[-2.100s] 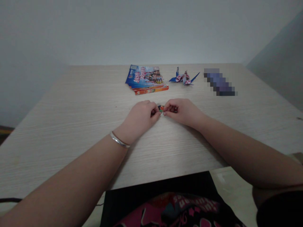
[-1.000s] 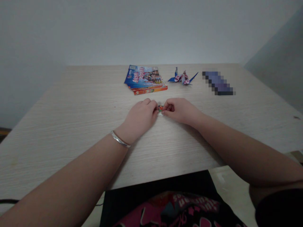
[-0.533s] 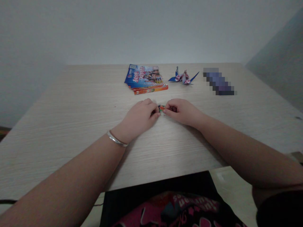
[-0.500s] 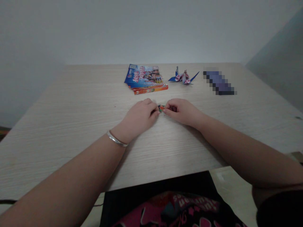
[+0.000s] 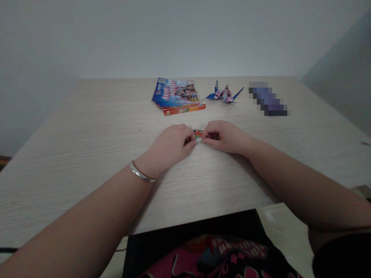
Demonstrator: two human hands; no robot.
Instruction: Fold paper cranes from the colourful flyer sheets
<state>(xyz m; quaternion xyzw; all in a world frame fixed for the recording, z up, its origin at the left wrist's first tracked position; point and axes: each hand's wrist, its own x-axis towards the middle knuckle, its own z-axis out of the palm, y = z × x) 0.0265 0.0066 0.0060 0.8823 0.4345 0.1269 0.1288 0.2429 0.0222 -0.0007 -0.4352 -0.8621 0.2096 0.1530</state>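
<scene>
Between my hands, on the table, is a small folded piece of printed paper [image 5: 198,134], coloured orange and green with a pale lower edge. My left hand [image 5: 176,143] pinches its left end, thumb against fingers. At its right end, my right hand [image 5: 222,135] holds it in a pinch too. Much of the paper is covered by the fingers, so its full shape cannot be made out.
Behind my hands lies a fanned stack of printed leaflets [image 5: 178,92]. To its right stand folded paper cranes [image 5: 224,94] in blue and white. A blurred-out dark rectangular object [image 5: 268,99] lies farther right on the pale wooden table [image 5: 101,112].
Both hands have shifted slightly, with thumbs a little nearer to me. More of the folded paper shows between them, including a pale lower edge.
</scene>
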